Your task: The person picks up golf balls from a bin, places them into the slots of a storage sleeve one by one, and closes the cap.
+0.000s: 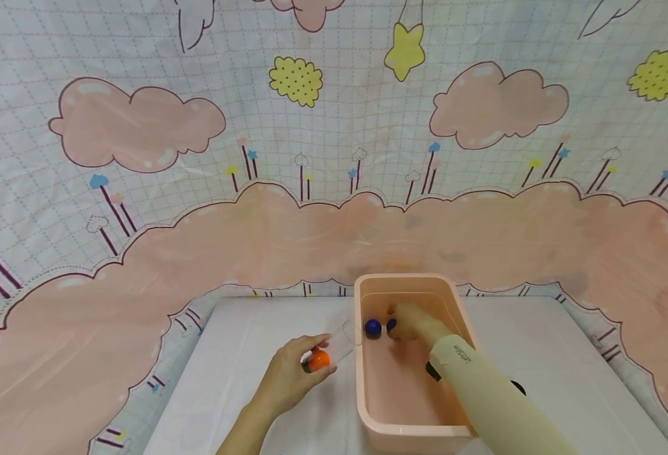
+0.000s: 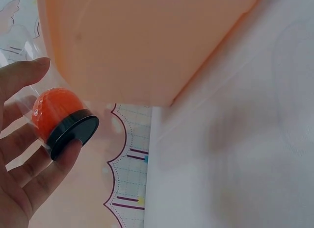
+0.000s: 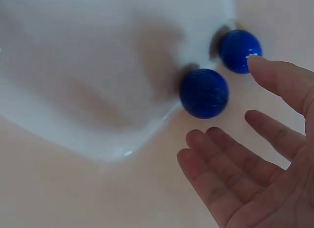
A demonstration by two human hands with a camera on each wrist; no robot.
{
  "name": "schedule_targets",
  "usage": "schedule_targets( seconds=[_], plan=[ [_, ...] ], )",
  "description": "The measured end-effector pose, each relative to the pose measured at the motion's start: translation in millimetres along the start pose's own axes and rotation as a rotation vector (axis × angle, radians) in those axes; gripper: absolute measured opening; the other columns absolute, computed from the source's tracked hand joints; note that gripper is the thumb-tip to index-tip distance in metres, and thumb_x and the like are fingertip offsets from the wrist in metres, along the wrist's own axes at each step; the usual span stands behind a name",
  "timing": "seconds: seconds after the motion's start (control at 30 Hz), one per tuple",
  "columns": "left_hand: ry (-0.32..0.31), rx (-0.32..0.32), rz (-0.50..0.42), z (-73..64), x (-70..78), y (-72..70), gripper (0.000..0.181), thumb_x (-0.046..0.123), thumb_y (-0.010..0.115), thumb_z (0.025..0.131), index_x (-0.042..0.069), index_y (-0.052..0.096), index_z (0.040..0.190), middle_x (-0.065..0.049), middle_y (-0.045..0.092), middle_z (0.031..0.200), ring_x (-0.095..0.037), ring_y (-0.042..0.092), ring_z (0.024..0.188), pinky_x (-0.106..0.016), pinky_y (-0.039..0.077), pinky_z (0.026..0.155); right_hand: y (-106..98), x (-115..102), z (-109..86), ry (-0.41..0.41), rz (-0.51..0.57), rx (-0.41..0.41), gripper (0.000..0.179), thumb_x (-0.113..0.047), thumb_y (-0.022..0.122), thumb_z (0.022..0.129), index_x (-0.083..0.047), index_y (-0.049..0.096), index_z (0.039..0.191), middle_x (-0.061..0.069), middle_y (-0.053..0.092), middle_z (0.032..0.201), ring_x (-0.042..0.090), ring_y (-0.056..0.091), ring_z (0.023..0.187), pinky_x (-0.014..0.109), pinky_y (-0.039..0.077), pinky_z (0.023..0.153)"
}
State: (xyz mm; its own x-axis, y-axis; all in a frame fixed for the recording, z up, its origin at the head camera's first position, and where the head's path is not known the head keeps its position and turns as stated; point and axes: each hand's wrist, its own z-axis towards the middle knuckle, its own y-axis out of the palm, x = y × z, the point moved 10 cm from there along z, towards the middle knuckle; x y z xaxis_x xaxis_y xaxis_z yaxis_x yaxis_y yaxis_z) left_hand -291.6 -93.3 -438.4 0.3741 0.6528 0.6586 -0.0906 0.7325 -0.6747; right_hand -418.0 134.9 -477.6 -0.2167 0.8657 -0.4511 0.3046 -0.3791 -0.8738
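Note:
My left hand (image 1: 296, 373) grips a clear plastic tube (image 1: 340, 344) beside the left wall of a peach-coloured bin (image 1: 359, 379). At the tube's near end sits an orange ball (image 2: 55, 108) with a dimpled surface, against a black cap (image 2: 74, 134). Fingers wrap the tube, one of them at the cap. Inside the bin, towards its far end, my right hand (image 1: 409, 322) reaches down with fingers spread and relaxed. Two blue balls (image 3: 204, 93) (image 3: 240, 51) lie on the bin floor close to its fingertips; the thumb tip overlaps the farther one in the right wrist view.
The bin stands on a white table (image 1: 220, 379), its far end near a hanging cloth (image 1: 322, 246) printed with clouds and stars. A dark piece (image 1: 433, 371) shows beside the right sleeve (image 1: 493, 392), which crosses the bin's right wall.

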Motion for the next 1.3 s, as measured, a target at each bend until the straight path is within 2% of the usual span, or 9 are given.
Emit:
schedule_targets(
  seconds=[0.1, 0.2, 0.3, 0.43, 0.6, 0.83, 1.07, 1.17, 1.3],
  plan=[
    [0.003, 0.000, -0.001, -0.6, -0.5, 0.2, 0.052, 0.032, 0.089, 0.082, 0.031, 0.071, 0.130, 0.019, 0.074, 0.111, -0.006, 0.064, 0.102, -0.037, 0.058, 0.092, 4.5, 3.5, 4.4, -0.029, -0.010, -0.010, 0.036, -0.007, 0.075, 0.086, 0.002, 0.069, 0.120, 0.012, 0.072, 0.109, 0.023, 0.062, 0.086, 0.035, 0.055, 0.079],
    [0.006, 0.004, 0.000, -0.9, -1.0, -0.3, 0.052, 0.032, 0.090, 0.082, 0.032, 0.071, 0.130, 0.019, 0.074, 0.111, -0.006, 0.064, 0.101, -0.035, 0.057, 0.091, 8.5, 7.7, 7.9, -0.015, 0.008, -0.024, 0.016, -0.007, 0.073, 0.087, 0.000, 0.071, 0.102, 0.006, 0.065, 0.081, 0.019, 0.055, 0.067, 0.028, 0.045, 0.060],
    [0.005, 0.009, 0.000, -1.0, -1.8, -0.9, 0.052, 0.032, 0.090, 0.081, 0.033, 0.071, 0.130, 0.020, 0.073, 0.110, -0.005, 0.064, 0.101, -0.034, 0.057, 0.090, 11.0, 10.1, 9.1, -0.001, 0.017, -0.026, 0.007, -0.007, 0.075, 0.086, -0.005, 0.069, 0.086, 0.000, 0.051, 0.065, 0.016, 0.048, 0.057, 0.026, 0.036, 0.052],
    [0.003, 0.010, 0.003, -1.5, -3.1, -0.9, 0.052, 0.032, 0.090, 0.081, 0.033, 0.071, 0.130, 0.021, 0.073, 0.110, -0.004, 0.064, 0.101, -0.032, 0.056, 0.090, 10.1, 10.5, 5.4, 0.051, 0.017, -0.016, 0.017, -0.006, 0.077, 0.085, -0.009, 0.063, 0.077, -0.001, 0.045, 0.065, 0.016, 0.048, 0.060, 0.027, 0.035, 0.054],
    [0.005, 0.015, -0.003, -1.9, -3.7, -1.4, 0.052, 0.031, 0.090, 0.080, 0.032, 0.072, 0.129, 0.020, 0.073, 0.109, -0.004, 0.063, 0.099, -0.031, 0.056, 0.088, 13.1, 17.1, 2.8, 0.122, 0.030, -0.022, 0.028, -0.003, 0.072, 0.086, -0.012, 0.052, 0.069, -0.001, 0.038, 0.067, 0.017, 0.048, 0.062, 0.029, 0.035, 0.054],
    [0.001, 0.022, -0.007, -1.9, -5.1, -2.3, 0.053, 0.029, 0.091, 0.080, 0.032, 0.072, 0.129, 0.020, 0.073, 0.109, -0.004, 0.063, 0.098, -0.032, 0.056, 0.088, 17.8, 12.0, 8.9, 0.045, -0.019, 0.001, 0.015, -0.002, 0.077, 0.087, -0.006, 0.062, 0.087, 0.002, 0.048, 0.071, 0.019, 0.055, 0.065, 0.028, 0.043, 0.059],
    [-0.005, 0.015, -0.012, -2.7, -5.5, -1.8, 0.052, 0.030, 0.090, 0.080, 0.030, 0.072, 0.129, 0.019, 0.074, 0.109, -0.005, 0.064, 0.099, -0.033, 0.056, 0.090, 21.4, 9.1, 11.0, 0.030, -0.066, -0.009, 0.022, -0.002, 0.082, 0.085, -0.007, 0.061, 0.077, 0.001, 0.048, 0.067, 0.018, 0.059, 0.065, 0.026, 0.046, 0.057],
    [-0.005, 0.008, -0.016, -3.0, -5.7, -0.6, 0.051, 0.030, 0.090, 0.081, 0.030, 0.072, 0.129, 0.018, 0.074, 0.110, -0.006, 0.065, 0.100, -0.036, 0.057, 0.091, 23.7, 13.1, 12.5, 0.052, -0.064, -0.021, 0.026, -0.003, 0.082, 0.084, -0.009, 0.060, 0.073, 0.001, 0.049, 0.068, 0.018, 0.060, 0.065, 0.026, 0.046, 0.057],
    [-0.004, -0.002, -0.005, -3.8, -7.0, 1.0, 0.051, 0.032, 0.089, 0.082, 0.031, 0.071, 0.130, 0.018, 0.074, 0.111, -0.006, 0.065, 0.103, -0.035, 0.057, 0.092, 32.6, 26.5, 25.8, 0.029, -0.058, -0.023, 0.030, -0.004, 0.082, 0.081, -0.013, 0.057, 0.068, 0.000, 0.050, 0.067, 0.017, 0.061, 0.064, 0.027, 0.047, 0.056]
  ],
)
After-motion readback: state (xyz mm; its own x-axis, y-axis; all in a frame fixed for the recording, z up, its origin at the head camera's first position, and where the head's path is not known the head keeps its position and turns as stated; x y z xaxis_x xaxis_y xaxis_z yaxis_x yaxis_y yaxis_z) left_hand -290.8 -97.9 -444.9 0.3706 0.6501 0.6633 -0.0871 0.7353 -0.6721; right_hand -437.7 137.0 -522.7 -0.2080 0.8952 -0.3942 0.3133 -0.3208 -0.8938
